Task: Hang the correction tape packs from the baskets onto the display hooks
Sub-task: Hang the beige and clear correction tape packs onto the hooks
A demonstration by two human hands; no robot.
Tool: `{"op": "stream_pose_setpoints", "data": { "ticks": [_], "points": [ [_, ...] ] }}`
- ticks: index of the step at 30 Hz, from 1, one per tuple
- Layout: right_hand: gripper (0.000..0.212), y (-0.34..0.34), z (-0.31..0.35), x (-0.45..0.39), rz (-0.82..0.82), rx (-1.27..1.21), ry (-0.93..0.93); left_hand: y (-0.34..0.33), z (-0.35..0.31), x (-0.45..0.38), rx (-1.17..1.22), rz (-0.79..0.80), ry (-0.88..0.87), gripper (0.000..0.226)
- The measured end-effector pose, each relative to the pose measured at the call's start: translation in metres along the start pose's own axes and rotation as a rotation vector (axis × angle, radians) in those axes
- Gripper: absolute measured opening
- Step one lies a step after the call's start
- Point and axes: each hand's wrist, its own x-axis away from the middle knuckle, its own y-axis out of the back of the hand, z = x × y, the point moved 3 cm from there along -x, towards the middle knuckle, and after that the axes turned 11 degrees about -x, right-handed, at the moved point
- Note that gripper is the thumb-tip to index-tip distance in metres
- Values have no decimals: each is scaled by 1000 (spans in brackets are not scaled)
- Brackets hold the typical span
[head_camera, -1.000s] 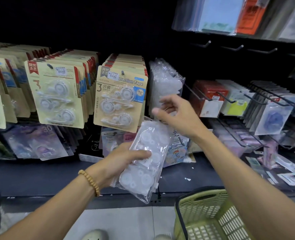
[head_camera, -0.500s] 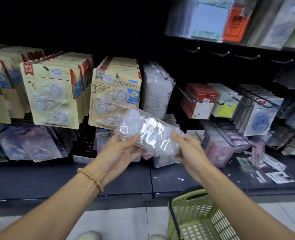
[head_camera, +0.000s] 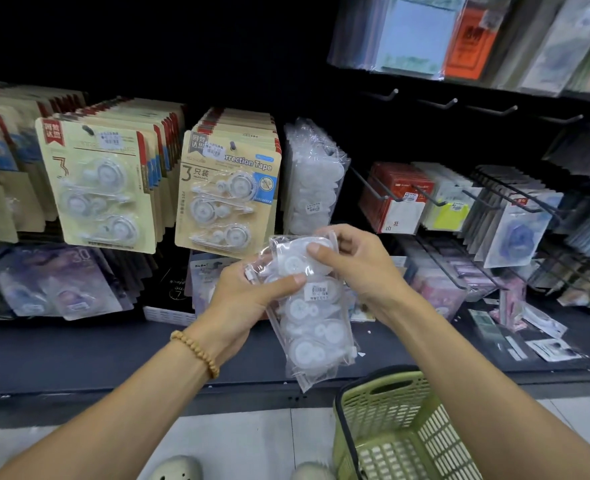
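Clear pack (head_camera: 312,320) — gripped in my left hand (head_camera: 248,299) and right hand (head_camera: 352,261), unhung; clear packs (head_camera: 312,181) already on hook.

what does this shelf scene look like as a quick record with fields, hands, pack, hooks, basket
left hand: left hand grips the clear pack mid-height, thumb across its front
right hand: right hand pinches the pack's top edge
held item: clear pack of white correction tapes, upright, in front of the shelf
matching stock: clear packs hanging on a hook
neighbours: carded packs to their left
basket: green basket on the floor, lower right
empty hooks: bare hooks upper right
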Motion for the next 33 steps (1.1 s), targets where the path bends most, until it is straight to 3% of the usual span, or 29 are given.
{"op": "stream_pose_setpoints", "data": {
  "ticks": [3,7,9,13,16,18,20,22,23,26,27,30,33],
  "points": [
    [5,3,3,-4,24,-36,-100,3,0,0,-8,11,-8,51],
    [16,5,0,-6,19,48,-68,4,3,-1,7,19,26,57],
    [18,7,-1,-7,-146,18,-21,6,5,-1,36,22,90,60],
    [23,29,-4,-9,-637,-108,52,8,9,0,28,32,157,59],
    [20,34,-24,-4,-717,-260,-12,8,7,2,63,-5,126,47],
    [13,38,-35,2,-613,-299,-101,11,5,1,71,-42,103,34],
    [14,46,-34,8,-476,-130,-105,19,6,-3,19,-95,79,32],
    [48,53,-19,13,-314,379,69,22,6,-5,-77,-103,57,36],
    [66,48,-11,14,-159,579,174,19,5,-3,-131,-86,43,35],
    [91,15,-4,13,341,658,159,10,6,-2,-184,-37,5,29],
    [91,10,-7,9,398,656,135,7,5,-1,-169,-40,1,29],
    [78,6,-9,3,352,554,112,10,6,-4,-128,-81,-6,45],
    [27,3,-16,4,236,178,18,14,6,-5,-114,-88,-18,46]
  ]
}}
